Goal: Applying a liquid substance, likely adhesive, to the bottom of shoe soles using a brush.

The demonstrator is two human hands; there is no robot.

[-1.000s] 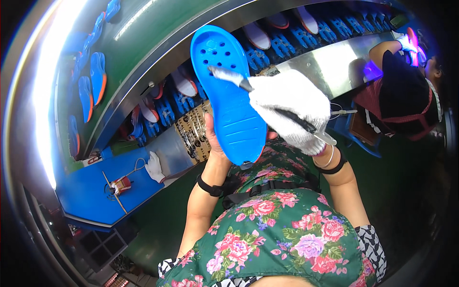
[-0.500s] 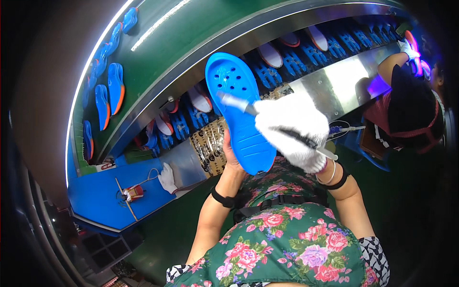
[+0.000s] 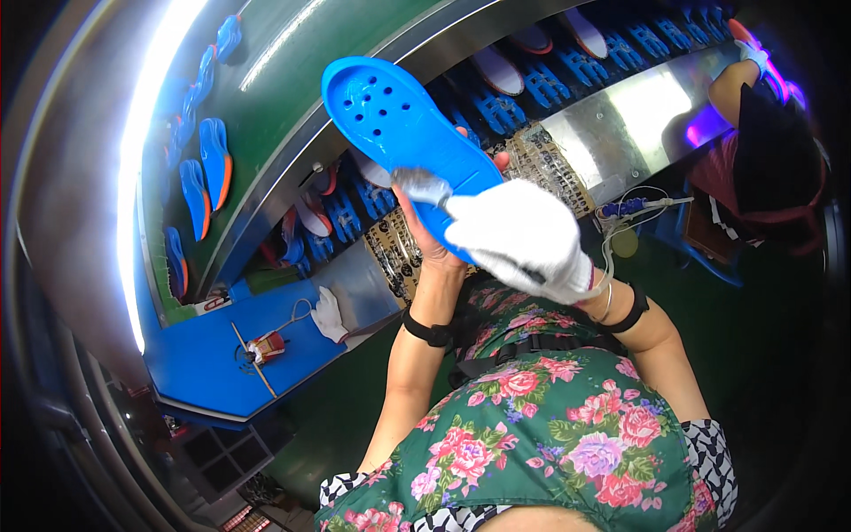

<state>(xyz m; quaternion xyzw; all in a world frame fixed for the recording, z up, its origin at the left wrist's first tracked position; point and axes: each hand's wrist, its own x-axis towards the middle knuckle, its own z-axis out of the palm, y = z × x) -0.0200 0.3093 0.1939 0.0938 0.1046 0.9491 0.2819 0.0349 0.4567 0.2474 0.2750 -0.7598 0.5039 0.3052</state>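
A bright blue shoe sole [image 3: 421,133], with a cluster of small holes at its far end, is held up in front of me, tilted to the left. My bare left hand [image 3: 428,232] grips it from beneath, and a few fingertips show past its right edge. In a white knit glove, my right hand [image 3: 523,235] is closed round a brush. The brush head [image 3: 421,184] lies over the sole's lower left edge and looks wet or pale. Most of the brush handle is hidden by the glove. Around the holes the sole's surface shines.
Blue-and-orange soles [image 3: 214,161] lie on the green belt [image 3: 284,97] at left. Beyond the metal rail, several blue racks [image 3: 501,113] and pale soles stand in a row. A blue side table [image 3: 204,355] bears a red container [image 3: 266,346] and a white glove [image 3: 328,315]. Another person [image 3: 753,160] works at right.
The sole has shifted up and left and now leans further left. My brush has gone from beside the holes to the sole's lower left edge.
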